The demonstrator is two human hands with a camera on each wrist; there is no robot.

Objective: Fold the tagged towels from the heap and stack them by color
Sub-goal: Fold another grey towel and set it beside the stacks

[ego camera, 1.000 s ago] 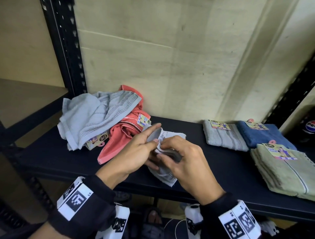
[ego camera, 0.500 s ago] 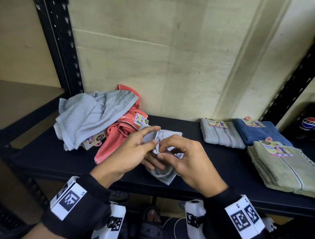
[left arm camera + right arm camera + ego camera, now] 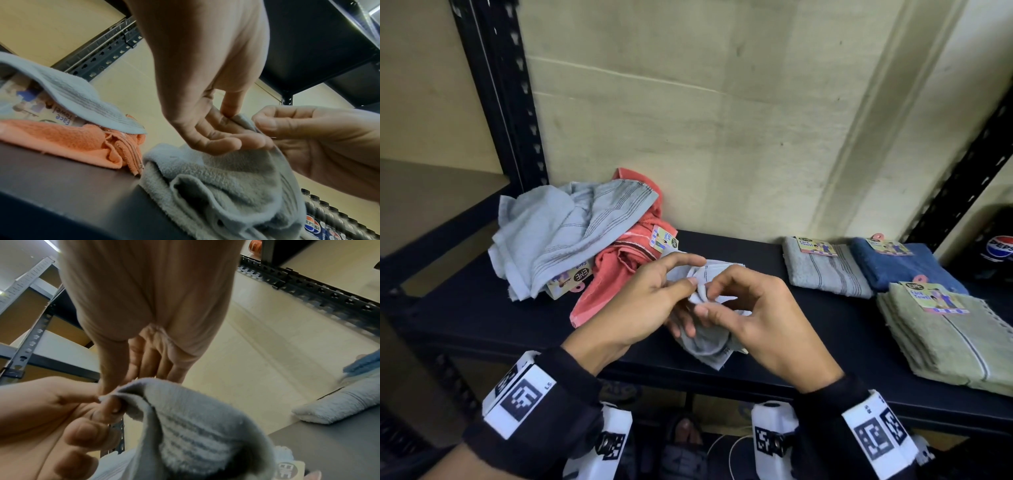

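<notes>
A crumpled grey striped towel (image 3: 705, 342) lies at the front of the black shelf (image 3: 482, 308). My left hand (image 3: 688, 291) pinches its upper edge between thumb and fingers, index finger stretched out. My right hand (image 3: 707, 298) pinches the same edge just beside it. In the left wrist view the left thumb presses the grey towel (image 3: 226, 186) against the fingers (image 3: 216, 142). In the right wrist view a corner of the towel (image 3: 195, 426) sits between both hands. The heap at the left holds a light grey towel (image 3: 558, 233) over a coral towel (image 3: 619, 274), both tagged.
Folded tagged stacks stand at the right: a grey one (image 3: 825, 270), a blue one (image 3: 900, 267) and a green one (image 3: 955, 342) nearest the front edge. A Pepsi bottle (image 3: 1000, 246) stands at the far right. Black uprights frame the shelf; a wall closes the back.
Both hands have kept hold of the grey towel and worked their fingers along its edge. The towel is more bunched beneath them. The heap and stacks have not moved.
</notes>
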